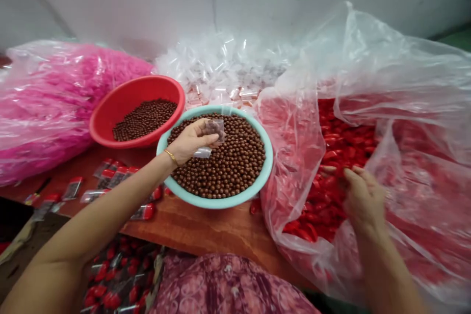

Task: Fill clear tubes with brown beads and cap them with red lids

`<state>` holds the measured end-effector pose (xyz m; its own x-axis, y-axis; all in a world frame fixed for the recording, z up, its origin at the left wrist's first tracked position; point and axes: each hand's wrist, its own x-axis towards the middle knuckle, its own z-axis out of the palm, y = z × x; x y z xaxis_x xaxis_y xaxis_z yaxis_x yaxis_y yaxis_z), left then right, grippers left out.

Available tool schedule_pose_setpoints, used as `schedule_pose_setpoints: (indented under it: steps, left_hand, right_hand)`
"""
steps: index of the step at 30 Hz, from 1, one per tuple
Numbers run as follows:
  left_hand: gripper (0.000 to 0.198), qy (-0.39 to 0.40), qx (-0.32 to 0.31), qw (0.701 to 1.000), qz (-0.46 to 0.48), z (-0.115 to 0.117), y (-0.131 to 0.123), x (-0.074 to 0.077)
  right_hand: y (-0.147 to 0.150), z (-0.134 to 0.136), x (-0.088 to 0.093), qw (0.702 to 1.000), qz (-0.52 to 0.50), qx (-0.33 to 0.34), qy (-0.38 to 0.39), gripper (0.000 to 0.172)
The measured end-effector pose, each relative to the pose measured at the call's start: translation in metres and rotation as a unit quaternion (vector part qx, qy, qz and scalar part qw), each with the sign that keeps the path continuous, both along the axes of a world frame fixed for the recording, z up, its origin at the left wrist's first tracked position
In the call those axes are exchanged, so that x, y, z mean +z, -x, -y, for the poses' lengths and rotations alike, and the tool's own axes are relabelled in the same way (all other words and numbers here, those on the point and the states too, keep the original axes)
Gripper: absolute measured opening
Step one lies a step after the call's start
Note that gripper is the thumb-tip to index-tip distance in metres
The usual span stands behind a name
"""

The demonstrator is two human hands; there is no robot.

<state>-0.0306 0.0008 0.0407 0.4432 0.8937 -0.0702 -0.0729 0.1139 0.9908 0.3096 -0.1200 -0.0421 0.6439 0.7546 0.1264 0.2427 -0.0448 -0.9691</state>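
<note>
My left hand (191,141) hovers over a teal bowl (268,157) full of small brown balls (231,162). Its fingers pinch a small clear plastic packet (215,128) with a few brown balls in it. My right hand (362,196) reaches into a big clear plastic bag (368,83) filled with red pieces (342,142). Its fingers curl down among the red pieces; whether they hold one is hidden.
A red bowl (121,103) with more brown balls stands behind left. A bag of pink material (55,98) lies at far left, a heap of clear packets (228,68) at the back. Filled packets (110,176) lie on the wooden table (206,230) and below its front edge.
</note>
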Motion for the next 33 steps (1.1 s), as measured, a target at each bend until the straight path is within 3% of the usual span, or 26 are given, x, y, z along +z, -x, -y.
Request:
schedule_pose_setpoints:
  steps: [2,5,11,18,22,26,30,33]
  left_hand:
    - [0.045,0.003,-0.006,1.0,0.009,0.008,0.004,-0.003]
    - [0.036,-0.044,-0.018,0.999,0.003,0.017,0.006,-0.007]
    - [0.023,-0.18,-0.028,0.981,-0.069,0.023,0.008,-0.01]
    - [0.023,-0.21,-0.045,0.974,-0.074,0.022,0.006,-0.017]
    - [0.021,-0.23,-0.034,0.97,-0.075,0.023,0.003,-0.017]
    - [0.021,-0.223,-0.01,0.972,-0.068,0.03,-0.001,-0.018]
    - [0.024,-0.151,-0.012,0.987,-0.051,0.042,-0.004,-0.018]
    - [0.024,-0.073,-0.032,0.996,-0.034,0.05,-0.002,-0.018]
  right_hand:
    - [0.007,0.003,0.017,0.99,-0.128,-0.016,-0.05,0.017]
    - [0.023,0.004,0.044,0.976,-0.196,-0.005,-0.096,0.02]
    - [0.066,-0.007,0.072,0.96,-0.168,0.196,-0.107,0.027]
    - [0.123,-0.037,0.079,0.917,-0.136,0.376,-0.011,0.03]
    - [0.143,-0.051,0.077,0.918,-0.12,0.378,0.002,0.044]
    - [0.152,-0.059,0.077,0.919,-0.112,0.378,-0.003,0.044]
    - [0.159,-0.063,0.079,0.909,0.003,0.417,-0.014,0.039]
    - [0.165,-0.065,0.076,0.889,0.115,0.438,-0.07,0.036]
